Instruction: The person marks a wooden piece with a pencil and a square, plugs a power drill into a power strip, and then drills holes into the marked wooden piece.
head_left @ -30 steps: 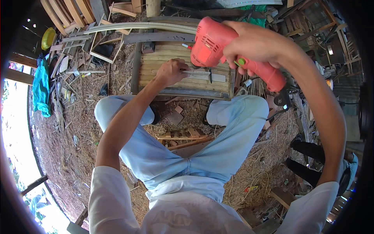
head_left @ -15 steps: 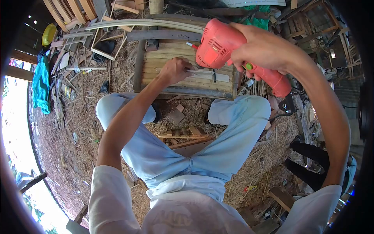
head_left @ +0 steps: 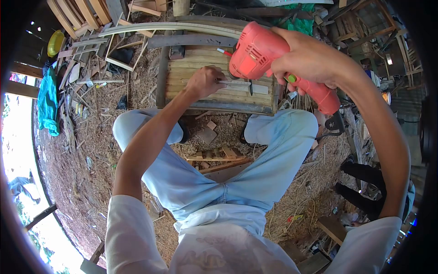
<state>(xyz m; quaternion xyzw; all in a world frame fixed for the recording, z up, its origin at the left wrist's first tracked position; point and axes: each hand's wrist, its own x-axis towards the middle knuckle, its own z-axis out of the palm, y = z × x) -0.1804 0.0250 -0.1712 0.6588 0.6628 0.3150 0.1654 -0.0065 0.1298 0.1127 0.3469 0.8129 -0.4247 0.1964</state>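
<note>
My right hand (head_left: 305, 57) is wrapped round the handle of a red power tool (head_left: 258, 50), which has vents in its body and a green button on the grip. The tool's working end is turned away and partly hidden. My left hand (head_left: 207, 81) is closed on a thin pale wooden strip (head_left: 239, 85), pressing it down at the low slatted wooden bench (head_left: 182, 73). A dark slender piece (head_left: 251, 89) stands at the strip's right end, beside a flat whitish piece (head_left: 260, 90). Left of the tool lies a red-and-white marker-like stick (head_left: 224, 52).
Long curved wooden strips (head_left: 169, 26) lie across the bench's far side. Wooden frames (head_left: 125, 55) and scraps fill the floor at left. My knees flank the bench's near edge. At lower right are another person's dark-clad legs (head_left: 365, 187) and a wooden block (head_left: 331, 229).
The view has shifted very slightly. Both hands, the strip and the power tool stay in almost the same positions.
</note>
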